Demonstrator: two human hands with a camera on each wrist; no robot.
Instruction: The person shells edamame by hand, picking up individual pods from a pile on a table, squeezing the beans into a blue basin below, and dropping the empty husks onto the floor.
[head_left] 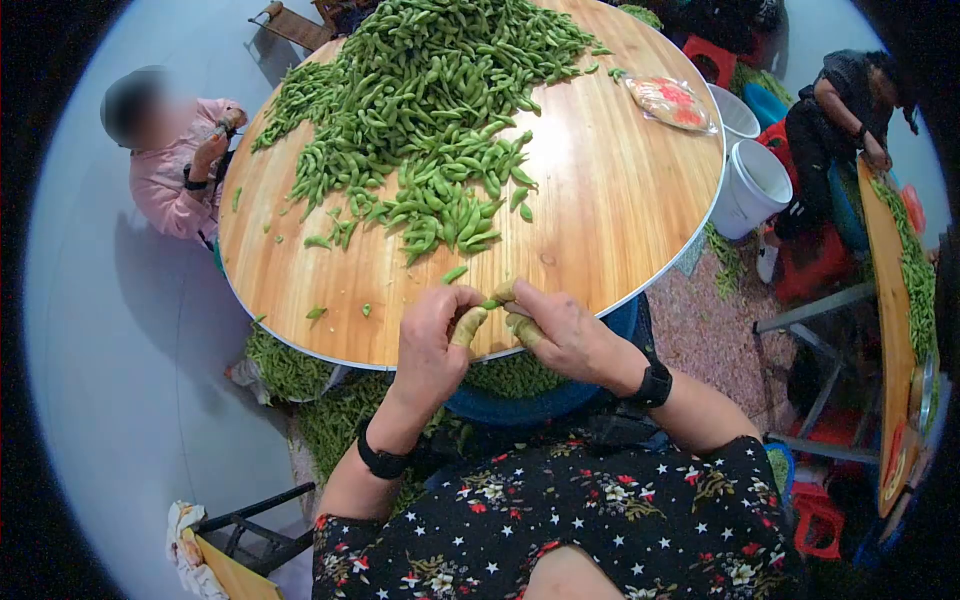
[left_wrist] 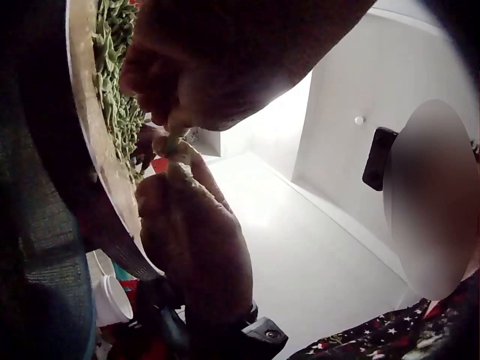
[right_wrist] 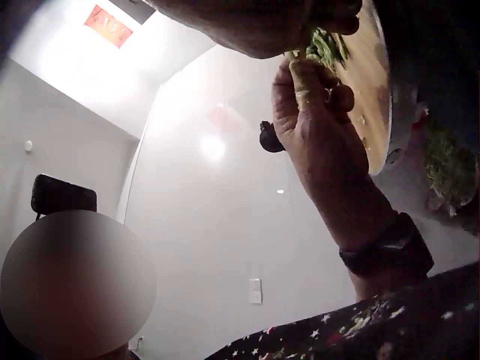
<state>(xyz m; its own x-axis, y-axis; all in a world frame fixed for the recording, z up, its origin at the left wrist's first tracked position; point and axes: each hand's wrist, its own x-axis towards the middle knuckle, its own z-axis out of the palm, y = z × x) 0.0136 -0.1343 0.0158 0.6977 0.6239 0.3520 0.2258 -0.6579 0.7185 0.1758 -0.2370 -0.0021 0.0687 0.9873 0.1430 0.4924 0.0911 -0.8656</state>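
Both hands meet just over the near edge of the round wooden table [head_left: 600, 200]. My left hand [head_left: 432, 330] pinches a small green soybean pod [head_left: 490, 304] between thumb and fingers. From the other side, my right hand [head_left: 575, 340] pinches the same pod, its thumb and forefinger close to the left fingertips. Yellowish coverings wrap the thumbs and a right finger. Both wrist views show the fingertips together, the pod mostly hidden there. Beyond the hands rises a big heap of soybean pods [head_left: 430, 100], with one loose pod [head_left: 455, 273] lying just past the left hand.
A blue tub [head_left: 540, 412] with green pods sits under the table edge. A plastic-wrapped packet [head_left: 670, 103] lies at the table's right, beside white buckets [head_left: 752, 190]. One person [head_left: 170, 170] sits at the left, another [head_left: 835, 120] at the right. Stripped greenery [head_left: 340, 430] covers the floor.
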